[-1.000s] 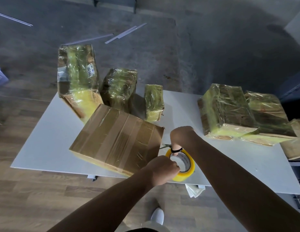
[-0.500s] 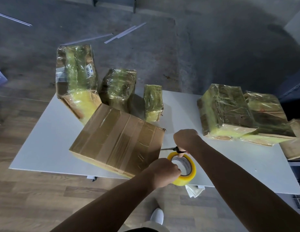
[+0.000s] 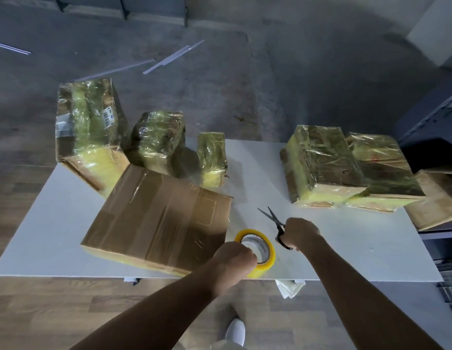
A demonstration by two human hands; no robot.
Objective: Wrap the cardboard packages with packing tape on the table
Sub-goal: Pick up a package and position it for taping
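the left hand (image 3: 233, 265) curls around the yellow tape roll (image 3: 260, 251) beside the big box (image 3: 159, 221). the right hand (image 3: 299, 233) grips open scissors (image 3: 273, 218).

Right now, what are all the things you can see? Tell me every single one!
table: one, white, under the boxes.
big box: one, brown with clear tape, near left of the table.
wrapped packages: five, shiny yellow-green, three far left, two right.
plain box: one, brown, at the table's right end.
tape roll: one, yellow, near edge.
scissors: one pair, black handles, blades apart.
strips: several, pale, on the grey floor beyond.
shoe: one, white, on the wooden floor.
left hand: grips the tape roll.
right hand: holds the scissors.
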